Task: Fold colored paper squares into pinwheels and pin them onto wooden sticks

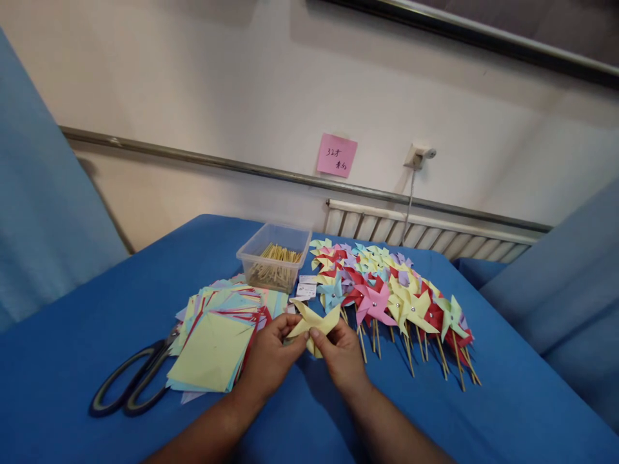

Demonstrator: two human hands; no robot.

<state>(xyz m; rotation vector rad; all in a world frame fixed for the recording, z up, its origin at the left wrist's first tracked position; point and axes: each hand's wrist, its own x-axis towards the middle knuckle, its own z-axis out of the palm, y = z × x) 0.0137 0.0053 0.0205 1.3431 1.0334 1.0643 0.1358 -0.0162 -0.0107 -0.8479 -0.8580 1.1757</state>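
Both of my hands hold a yellow paper pinwheel head point(313, 320) just above the blue table point(97, 309). My left hand point(269, 356) pinches its left side and my right hand point(342, 354) pinches its lower middle. No stick shows on it. To the left lies a fanned stack of coloured paper squares point(217, 338), a pale yellow sheet on top. To the right lies a pile of finished pinwheels on wooden sticks point(391, 290) in yellow, pink, red, blue and purple.
Black-handled scissors point(133, 380) lie at the left front, partly under the paper. A clear plastic box of wooden sticks point(275, 258) stands behind the paper. Small white packets point(306, 288) lie by it. A pink note point(336, 155) hangs on the wall.
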